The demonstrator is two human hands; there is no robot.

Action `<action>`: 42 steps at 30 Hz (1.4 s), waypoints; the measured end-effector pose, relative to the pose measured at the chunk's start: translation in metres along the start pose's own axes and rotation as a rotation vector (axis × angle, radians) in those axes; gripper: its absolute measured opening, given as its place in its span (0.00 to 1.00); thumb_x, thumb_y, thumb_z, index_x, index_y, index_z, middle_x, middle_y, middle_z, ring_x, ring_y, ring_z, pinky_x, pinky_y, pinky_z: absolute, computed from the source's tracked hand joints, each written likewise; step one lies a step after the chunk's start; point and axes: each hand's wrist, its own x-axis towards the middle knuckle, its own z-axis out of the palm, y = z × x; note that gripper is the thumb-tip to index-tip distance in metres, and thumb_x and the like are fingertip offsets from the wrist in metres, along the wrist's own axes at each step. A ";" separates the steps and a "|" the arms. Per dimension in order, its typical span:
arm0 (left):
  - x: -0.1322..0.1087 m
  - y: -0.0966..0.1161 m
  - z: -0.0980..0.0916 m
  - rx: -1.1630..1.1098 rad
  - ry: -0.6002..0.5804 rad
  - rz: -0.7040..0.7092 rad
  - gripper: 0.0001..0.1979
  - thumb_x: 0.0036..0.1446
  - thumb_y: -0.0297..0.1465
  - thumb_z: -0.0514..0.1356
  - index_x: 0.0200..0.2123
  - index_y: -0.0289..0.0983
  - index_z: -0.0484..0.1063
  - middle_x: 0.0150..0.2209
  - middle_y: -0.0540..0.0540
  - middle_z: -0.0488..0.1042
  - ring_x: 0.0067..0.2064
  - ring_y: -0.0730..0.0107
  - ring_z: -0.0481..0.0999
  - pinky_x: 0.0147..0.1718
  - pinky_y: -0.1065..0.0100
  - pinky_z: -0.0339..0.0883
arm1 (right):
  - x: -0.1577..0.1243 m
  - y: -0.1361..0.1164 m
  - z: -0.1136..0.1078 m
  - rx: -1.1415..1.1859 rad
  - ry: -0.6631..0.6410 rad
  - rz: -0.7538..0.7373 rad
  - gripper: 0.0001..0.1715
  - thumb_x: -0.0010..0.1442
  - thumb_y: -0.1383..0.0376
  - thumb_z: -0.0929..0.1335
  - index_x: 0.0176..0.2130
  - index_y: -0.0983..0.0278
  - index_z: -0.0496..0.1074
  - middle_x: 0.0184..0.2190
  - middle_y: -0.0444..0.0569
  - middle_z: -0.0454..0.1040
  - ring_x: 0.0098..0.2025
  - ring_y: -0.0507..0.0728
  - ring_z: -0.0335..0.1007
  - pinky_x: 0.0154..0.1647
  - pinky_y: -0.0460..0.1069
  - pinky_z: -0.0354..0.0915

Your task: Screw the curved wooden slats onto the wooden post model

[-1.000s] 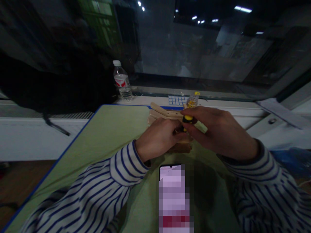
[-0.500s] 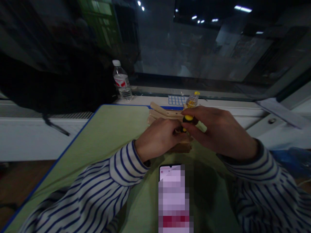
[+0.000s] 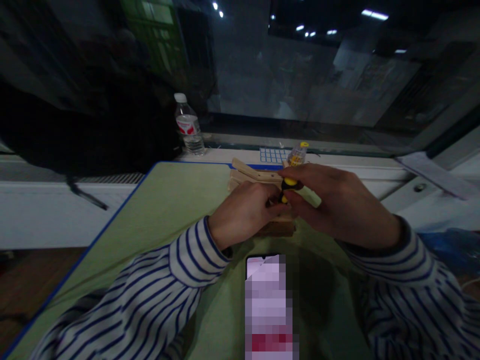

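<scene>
My right hand (image 3: 345,202) pinches the yellow and black handle of a short screwdriver (image 3: 289,184) between thumb and fingertips. The tool stands roughly upright over some wooden pieces, and its tip is hidden. Close against its lower end, my left hand (image 3: 247,212) is closed, fingers bent down onto the wood; what they grip there is covered by the hand. Behind my left hand an angled wooden strip (image 3: 258,175) with small dark holes sticks out to the left. A wooden block (image 3: 279,229) shows below the fingers, on the green table.
A phone (image 3: 255,263), mostly blurred out, lies in front of the wood. On the sill stand a water bottle (image 3: 188,129) and a small clear bottle with a yellow cap (image 3: 297,154), beside a blue-gridded card (image 3: 273,154). Papers (image 3: 431,172) lie at right.
The screwdriver's handle appears slightly turned in my right fingertips. My left hand and the wooden pieces stay in place.
</scene>
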 end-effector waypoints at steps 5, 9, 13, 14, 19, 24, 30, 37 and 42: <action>0.000 -0.001 0.002 0.003 0.005 0.026 0.08 0.60 0.33 0.59 0.36 0.37 0.78 0.35 0.46 0.80 0.38 0.63 0.77 0.41 0.65 0.68 | 0.001 0.000 0.001 -0.003 0.000 0.007 0.18 0.61 0.68 0.65 0.51 0.68 0.71 0.43 0.52 0.78 0.42 0.59 0.75 0.44 0.54 0.71; 0.000 -0.002 0.002 -0.016 -0.018 0.024 0.09 0.60 0.33 0.59 0.36 0.37 0.78 0.35 0.46 0.80 0.37 0.64 0.77 0.40 0.66 0.69 | 0.001 0.000 0.001 -0.010 0.000 0.007 0.18 0.62 0.67 0.65 0.51 0.68 0.71 0.42 0.53 0.78 0.41 0.59 0.76 0.42 0.54 0.70; 0.000 -0.003 0.002 -0.021 -0.025 0.039 0.08 0.60 0.32 0.58 0.36 0.37 0.78 0.35 0.46 0.80 0.38 0.64 0.77 0.40 0.66 0.68 | 0.002 0.000 0.001 -0.005 0.002 0.005 0.17 0.62 0.66 0.66 0.51 0.69 0.71 0.42 0.53 0.78 0.40 0.59 0.75 0.42 0.53 0.70; 0.000 -0.003 0.002 -0.022 -0.030 0.043 0.08 0.60 0.32 0.58 0.37 0.37 0.78 0.36 0.46 0.80 0.38 0.64 0.77 0.40 0.66 0.68 | 0.002 0.000 0.001 -0.008 0.000 0.007 0.17 0.62 0.66 0.66 0.50 0.69 0.71 0.42 0.53 0.78 0.40 0.59 0.75 0.41 0.53 0.70; 0.001 -0.007 0.004 -0.019 -0.062 0.056 0.08 0.61 0.31 0.58 0.38 0.38 0.77 0.37 0.47 0.79 0.40 0.65 0.77 0.37 0.69 0.66 | 0.002 0.000 0.002 -0.019 0.000 0.018 0.17 0.63 0.65 0.66 0.50 0.68 0.71 0.41 0.52 0.78 0.38 0.58 0.76 0.40 0.53 0.70; 0.001 -0.006 0.003 -0.019 -0.065 0.026 0.10 0.62 0.35 0.57 0.37 0.37 0.77 0.34 0.48 0.79 0.36 0.67 0.76 0.36 0.68 0.65 | 0.001 0.001 0.003 -0.017 0.006 0.010 0.17 0.62 0.66 0.66 0.50 0.68 0.71 0.41 0.52 0.78 0.38 0.59 0.76 0.39 0.53 0.70; 0.001 -0.004 0.000 -0.025 -0.051 0.016 0.11 0.61 0.36 0.58 0.35 0.36 0.76 0.33 0.47 0.78 0.35 0.67 0.76 0.36 0.68 0.65 | 0.001 0.000 0.001 -0.026 0.007 0.015 0.18 0.63 0.65 0.65 0.51 0.69 0.71 0.41 0.53 0.78 0.40 0.60 0.76 0.41 0.55 0.71; 0.001 -0.007 0.002 0.000 -0.051 0.035 0.09 0.61 0.34 0.57 0.36 0.37 0.76 0.34 0.48 0.78 0.36 0.66 0.75 0.37 0.67 0.65 | 0.001 -0.001 0.001 0.013 0.021 -0.023 0.19 0.62 0.67 0.65 0.52 0.69 0.70 0.47 0.54 0.77 0.46 0.60 0.75 0.46 0.54 0.71; 0.001 -0.008 0.003 0.015 -0.052 0.053 0.08 0.61 0.33 0.57 0.36 0.38 0.76 0.35 0.48 0.78 0.37 0.66 0.76 0.37 0.67 0.64 | 0.001 0.000 0.001 0.000 0.019 -0.015 0.18 0.61 0.68 0.66 0.51 0.68 0.71 0.43 0.52 0.78 0.42 0.59 0.76 0.44 0.54 0.71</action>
